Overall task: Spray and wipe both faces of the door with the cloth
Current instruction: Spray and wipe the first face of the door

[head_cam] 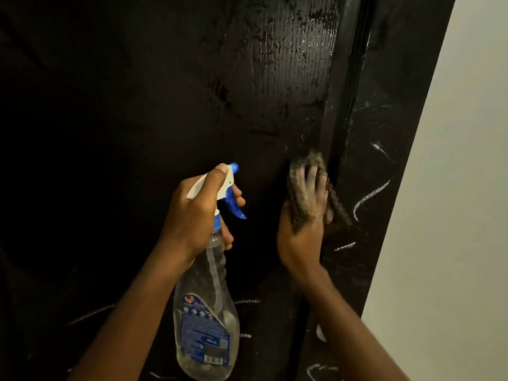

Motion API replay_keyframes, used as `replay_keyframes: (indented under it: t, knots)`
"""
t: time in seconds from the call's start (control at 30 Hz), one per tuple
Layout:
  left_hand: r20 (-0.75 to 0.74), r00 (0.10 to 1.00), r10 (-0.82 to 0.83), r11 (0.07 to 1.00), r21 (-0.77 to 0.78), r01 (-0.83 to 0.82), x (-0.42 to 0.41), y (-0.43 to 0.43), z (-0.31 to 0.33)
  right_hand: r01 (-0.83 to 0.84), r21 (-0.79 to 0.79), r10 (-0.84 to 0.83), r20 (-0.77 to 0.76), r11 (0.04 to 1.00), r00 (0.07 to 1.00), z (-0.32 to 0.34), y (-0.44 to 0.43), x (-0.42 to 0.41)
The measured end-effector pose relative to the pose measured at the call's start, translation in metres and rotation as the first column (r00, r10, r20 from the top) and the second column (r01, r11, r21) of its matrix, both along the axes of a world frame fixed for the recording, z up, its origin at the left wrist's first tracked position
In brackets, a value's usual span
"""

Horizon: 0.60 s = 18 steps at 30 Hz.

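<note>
A black door (192, 78) fills most of the view, and its upper right part glistens wet with streaks. My left hand (195, 213) grips a clear spray bottle (206, 312) with a blue and white trigger head, nozzle aimed at the door. My right hand (302, 224) presses a dark patterned cloth (305, 171) flat against the door close to its right edge. The cloth and fingers look blurred by motion.
A black door frame (379, 174) with white chalk-like scribbles runs down the right of the door. Beyond it stands a pale wall (453, 215). More faint white marks show low on the door.
</note>
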<state>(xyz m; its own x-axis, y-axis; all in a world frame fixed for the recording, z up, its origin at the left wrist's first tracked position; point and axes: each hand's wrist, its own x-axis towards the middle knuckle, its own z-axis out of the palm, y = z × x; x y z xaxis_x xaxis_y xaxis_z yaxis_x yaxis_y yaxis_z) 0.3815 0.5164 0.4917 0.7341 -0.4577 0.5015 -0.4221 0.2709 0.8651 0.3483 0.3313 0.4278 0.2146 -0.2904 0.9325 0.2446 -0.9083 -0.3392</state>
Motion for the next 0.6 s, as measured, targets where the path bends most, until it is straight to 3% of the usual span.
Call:
replay_keyframes:
  t: [0.1,0.17,0.3,0.4,0.47,0.53,0.57,0.6]
  knots:
    - [0.022,1.0,-0.012,1.0,-0.001,0.012,-0.001,-0.003,0.005,0.048,-0.046,-0.044,0.069,0.998,0.997,0.076,-0.002,0.004]
    - [0.036,0.999,-0.005,1.0,-0.005,0.005,0.001,-0.003,0.007,0.119,-0.094,-0.112,0.077,0.988,0.991,0.093,-0.003,0.006]
    - [0.039,0.999,-0.019,1.0,-0.003,0.019,0.003,0.0,0.008,0.182,-0.17,-0.181,0.025,0.968,0.983,0.045,-0.012,0.008]
    - [0.05,0.998,-0.024,1.0,0.016,0.023,0.002,-0.002,0.009,0.083,-0.152,-0.094,-0.067,0.985,0.993,-0.024,-0.014,-0.004]
    - [0.065,0.997,-0.043,0.999,0.029,0.042,-0.001,-0.006,0.008,-0.088,-0.045,0.082,-0.119,0.995,0.989,-0.057,-0.011,-0.023]
    - [0.062,0.995,-0.076,0.996,0.046,0.073,-0.004,-0.012,0.008,-0.247,0.269,0.264,-0.028,0.931,0.964,-0.068,0.002,-0.046]
    - [0.056,0.994,-0.098,0.994,0.053,0.095,-0.006,-0.016,0.008,-0.327,0.481,0.325,0.091,0.813,0.941,-0.067,0.008,-0.056]
    - [0.052,0.991,-0.12,0.991,0.06,0.117,-0.009,-0.02,0.007,-0.42,0.651,0.344,0.25,0.632,0.905,-0.064,0.011,-0.064]
